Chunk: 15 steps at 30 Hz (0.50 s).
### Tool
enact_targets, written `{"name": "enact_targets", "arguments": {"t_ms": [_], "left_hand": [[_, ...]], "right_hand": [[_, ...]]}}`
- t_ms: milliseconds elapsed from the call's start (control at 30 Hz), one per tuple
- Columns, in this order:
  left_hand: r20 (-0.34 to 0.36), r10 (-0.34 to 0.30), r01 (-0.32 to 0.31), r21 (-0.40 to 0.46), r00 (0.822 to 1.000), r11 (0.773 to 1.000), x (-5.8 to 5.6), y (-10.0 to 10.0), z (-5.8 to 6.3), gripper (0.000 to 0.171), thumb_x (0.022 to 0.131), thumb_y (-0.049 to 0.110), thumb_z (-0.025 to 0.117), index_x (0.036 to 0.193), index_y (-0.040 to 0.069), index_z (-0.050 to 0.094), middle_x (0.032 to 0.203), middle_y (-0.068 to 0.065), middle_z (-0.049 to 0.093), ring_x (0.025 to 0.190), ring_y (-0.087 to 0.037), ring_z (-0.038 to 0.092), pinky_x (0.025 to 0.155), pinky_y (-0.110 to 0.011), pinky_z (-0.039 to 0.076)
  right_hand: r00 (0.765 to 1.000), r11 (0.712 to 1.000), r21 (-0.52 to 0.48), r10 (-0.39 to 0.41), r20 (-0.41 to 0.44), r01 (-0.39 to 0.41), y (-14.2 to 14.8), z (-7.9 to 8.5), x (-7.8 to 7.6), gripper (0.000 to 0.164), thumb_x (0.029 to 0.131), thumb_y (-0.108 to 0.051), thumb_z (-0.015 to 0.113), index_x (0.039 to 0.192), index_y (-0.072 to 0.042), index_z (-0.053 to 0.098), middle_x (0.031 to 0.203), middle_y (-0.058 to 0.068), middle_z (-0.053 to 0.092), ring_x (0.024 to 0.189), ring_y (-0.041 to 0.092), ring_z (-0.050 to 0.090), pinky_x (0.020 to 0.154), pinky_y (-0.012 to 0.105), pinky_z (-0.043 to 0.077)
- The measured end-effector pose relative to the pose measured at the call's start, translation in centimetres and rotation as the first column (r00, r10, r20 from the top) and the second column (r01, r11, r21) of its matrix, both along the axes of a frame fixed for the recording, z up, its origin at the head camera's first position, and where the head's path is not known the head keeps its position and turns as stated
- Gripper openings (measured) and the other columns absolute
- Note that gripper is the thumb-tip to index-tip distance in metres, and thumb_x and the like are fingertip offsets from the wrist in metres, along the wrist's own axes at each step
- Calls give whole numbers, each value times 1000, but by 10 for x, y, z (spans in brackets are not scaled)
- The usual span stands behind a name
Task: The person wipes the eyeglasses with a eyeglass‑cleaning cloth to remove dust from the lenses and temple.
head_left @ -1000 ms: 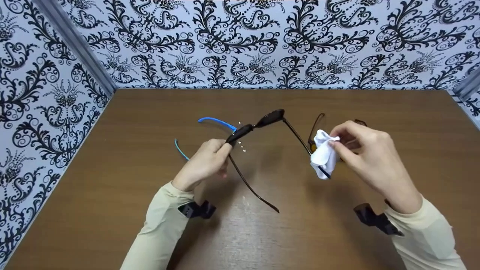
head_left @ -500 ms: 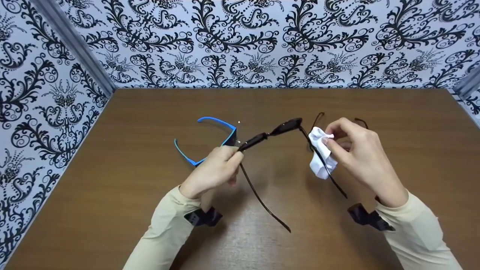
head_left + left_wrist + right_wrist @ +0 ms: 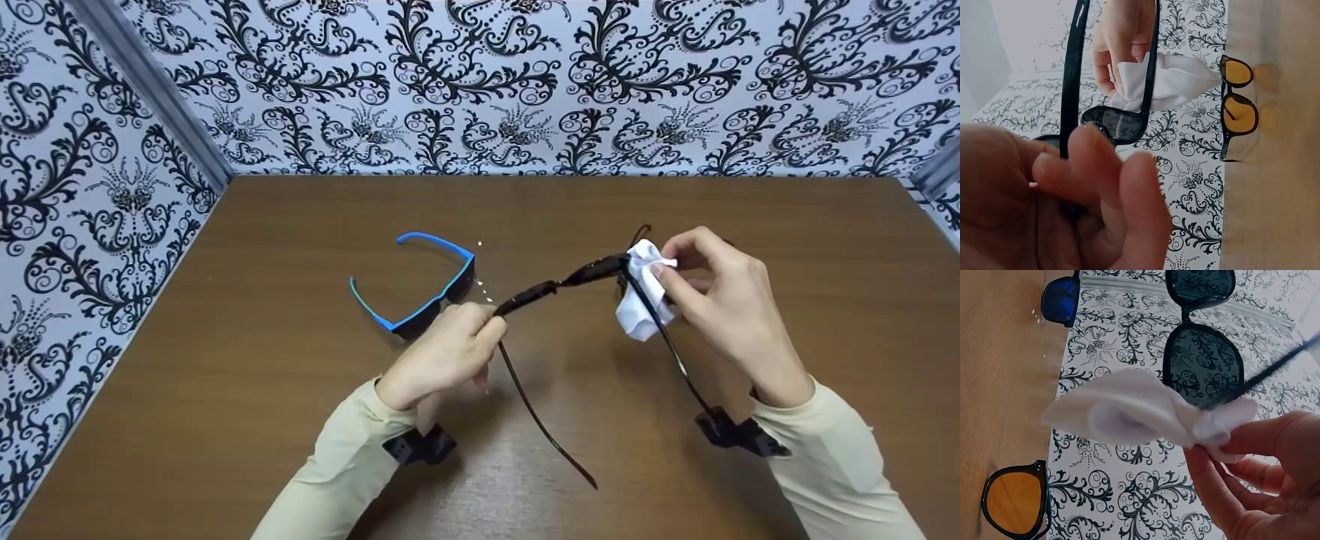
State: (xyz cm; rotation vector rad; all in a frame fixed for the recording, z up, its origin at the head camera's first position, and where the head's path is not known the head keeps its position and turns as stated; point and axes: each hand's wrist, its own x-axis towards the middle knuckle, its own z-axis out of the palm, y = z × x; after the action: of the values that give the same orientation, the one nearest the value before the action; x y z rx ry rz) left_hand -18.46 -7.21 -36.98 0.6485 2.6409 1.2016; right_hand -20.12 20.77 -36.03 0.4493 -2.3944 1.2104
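Note:
Dark sunglasses (image 3: 596,270) with grey lenses are held above the table, both temples unfolded toward the person. My left hand (image 3: 454,349) grips them at the left end of the frame, by the hinge. Between thumb and fingertips, my right hand (image 3: 724,300) pinches a crumpled white cloth (image 3: 641,311). In the head view the cloth lies right at the sunglasses' right hinge, behind that temple. The right wrist view has the cloth (image 3: 1129,408) just below one dark lens (image 3: 1204,363). Part of the left fingers' hold is hidden in the head view.
Blue-framed sunglasses (image 3: 431,304) lie on the brown table (image 3: 300,420), left of centre, with small white bits beside them. Glasses with orange lenses (image 3: 1240,112) sit at the right, mostly hidden behind the cloth and right hand in the head view. A patterned wall (image 3: 480,90) stands behind.
My left hand has moved right and toward the person with the dark sunglasses, uncovering the blue pair. The cloth has gone from the right temple's tip up to its hinge.

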Motion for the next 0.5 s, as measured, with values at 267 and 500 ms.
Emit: {"name": "enact_targets", "arguments": {"t_ms": [267,500], "left_hand": [[17,108,-109,23,994,994,-6,-7,2,34,96,9,38,64,8,50,43,-1,52,44,-14,59,56,-31,43],[38,221,-221,-3,974,975,-15,-22,5,32,94,10,39,64,10,52,46,-2,53,47,-18,61,58,-31,43]], "right_hand": [[989,988,36,148,27,-149,0,0,2,12,82,10,68,89,4,61,87,9,65,75,7,66,68,18,53],[951,942,134,300,72,-307,3,1,5,16,80,8,72,87,-3,63,85,0,65,76,12,65,68,20,54]]}}
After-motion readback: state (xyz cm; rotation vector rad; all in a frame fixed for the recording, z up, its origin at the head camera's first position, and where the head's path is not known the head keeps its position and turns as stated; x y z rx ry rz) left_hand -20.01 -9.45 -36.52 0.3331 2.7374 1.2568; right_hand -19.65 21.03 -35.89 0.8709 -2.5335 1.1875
